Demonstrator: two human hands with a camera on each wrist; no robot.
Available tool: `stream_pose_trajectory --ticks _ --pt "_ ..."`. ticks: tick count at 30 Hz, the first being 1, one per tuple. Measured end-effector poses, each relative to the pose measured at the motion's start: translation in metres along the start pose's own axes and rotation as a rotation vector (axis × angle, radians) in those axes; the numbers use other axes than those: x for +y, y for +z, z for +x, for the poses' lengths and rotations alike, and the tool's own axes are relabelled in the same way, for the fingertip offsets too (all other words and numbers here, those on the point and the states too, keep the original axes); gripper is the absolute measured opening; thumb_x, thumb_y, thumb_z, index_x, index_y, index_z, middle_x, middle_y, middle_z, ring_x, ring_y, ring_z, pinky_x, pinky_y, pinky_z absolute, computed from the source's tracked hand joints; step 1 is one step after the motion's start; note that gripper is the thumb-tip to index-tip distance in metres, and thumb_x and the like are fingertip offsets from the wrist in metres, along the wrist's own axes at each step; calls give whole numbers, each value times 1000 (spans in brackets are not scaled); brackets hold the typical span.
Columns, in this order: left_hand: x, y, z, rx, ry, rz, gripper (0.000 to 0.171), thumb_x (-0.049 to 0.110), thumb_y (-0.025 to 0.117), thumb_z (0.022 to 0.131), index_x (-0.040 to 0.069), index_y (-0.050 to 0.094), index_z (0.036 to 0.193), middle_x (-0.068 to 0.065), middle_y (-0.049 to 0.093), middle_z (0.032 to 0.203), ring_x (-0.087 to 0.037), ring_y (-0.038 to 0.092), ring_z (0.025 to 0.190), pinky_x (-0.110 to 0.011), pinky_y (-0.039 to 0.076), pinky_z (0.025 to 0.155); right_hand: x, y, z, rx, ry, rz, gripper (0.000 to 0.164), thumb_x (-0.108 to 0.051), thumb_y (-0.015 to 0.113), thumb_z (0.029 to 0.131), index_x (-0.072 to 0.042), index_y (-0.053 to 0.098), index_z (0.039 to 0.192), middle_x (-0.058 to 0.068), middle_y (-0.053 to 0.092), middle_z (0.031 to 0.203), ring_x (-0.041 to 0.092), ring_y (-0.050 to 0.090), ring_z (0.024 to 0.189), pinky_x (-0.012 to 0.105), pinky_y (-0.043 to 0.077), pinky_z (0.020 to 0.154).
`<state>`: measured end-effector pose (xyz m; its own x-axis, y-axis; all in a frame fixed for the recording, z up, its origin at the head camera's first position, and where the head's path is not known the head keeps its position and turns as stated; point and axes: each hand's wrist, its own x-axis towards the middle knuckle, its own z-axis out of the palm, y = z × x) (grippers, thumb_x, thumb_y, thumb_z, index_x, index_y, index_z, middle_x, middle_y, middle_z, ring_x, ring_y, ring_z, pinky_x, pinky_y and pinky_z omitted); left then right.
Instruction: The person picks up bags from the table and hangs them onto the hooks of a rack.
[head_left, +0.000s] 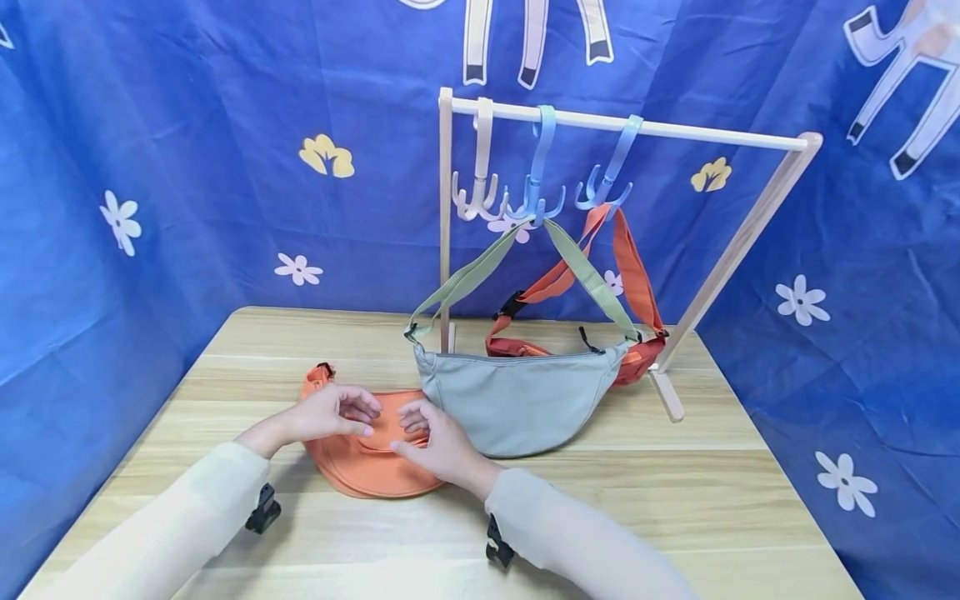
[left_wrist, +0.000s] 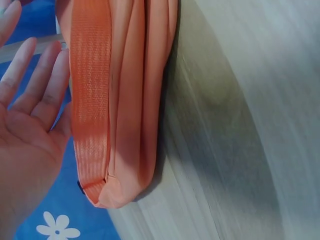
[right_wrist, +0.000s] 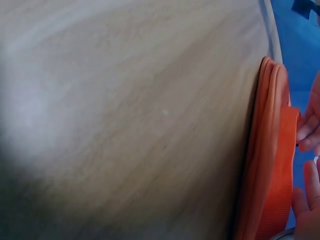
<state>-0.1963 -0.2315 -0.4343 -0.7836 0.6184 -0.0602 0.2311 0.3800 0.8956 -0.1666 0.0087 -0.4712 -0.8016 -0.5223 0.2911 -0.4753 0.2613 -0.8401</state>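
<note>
- Right below and between the two hands lies the orange bag, flat on the wooden table, rounded edge toward the person.
- Over its left part, the left hand: fingers loosely spread, thumb apart, the orange strap just beside them in the left wrist view.
- Over its right part, facing the other, comes the right hand: fingers bent and relaxed, thumb well off them. Whether either hand touches the fabric, I cannot tell.
- Just beyond the left hand, a black buckle at the bag's end.
- Close beside the right hand, the gray bag, hanging by its green strap from the middle blue hook.
- Farther past the right hand, behind the gray one, a red bag on the right blue hook.
- High beyond both hands, the rack, carrying a white hook too.
</note>
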Motion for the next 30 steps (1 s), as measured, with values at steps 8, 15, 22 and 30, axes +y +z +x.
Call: stream_pose_trajectory --ticks 8,15,22,30 --pt "-11 -6 1 -91 87 61 36 6 76 80 -10 59 107 -23 63 107 -39 61 99 -43 50 84 7 -2 6 -96 13 -16 46 -14 75 83 0 52 120 13 62 106 18 62 96 19 46 84" --pt "-18 -11 2 -142 135 89 38 13 78 79 -9 61 105 -16 66 103 -30 63 95 -36 51 82 9 -7 16 -206 79 -77 51 -16 79 79 -3 53 121 7 62 105 8 61 93 15 44 83" --pt "-15 -12 1 -154 19 69 36 5 77 78 -11 61 106 -23 64 104 -40 60 98 -44 49 85 11 -10 23 -275 120 -128 50 -16 81 77 -4 55 119 3 64 103 4 58 89 14 44 81" --pt "-17 -15 2 -162 -11 126 26 0 76 78 -7 65 101 -17 66 98 -29 63 92 -34 51 80 17 -11 31 -320 128 -245 36 -19 82 77 -9 63 106 -8 64 94 -2 55 85 12 42 79"
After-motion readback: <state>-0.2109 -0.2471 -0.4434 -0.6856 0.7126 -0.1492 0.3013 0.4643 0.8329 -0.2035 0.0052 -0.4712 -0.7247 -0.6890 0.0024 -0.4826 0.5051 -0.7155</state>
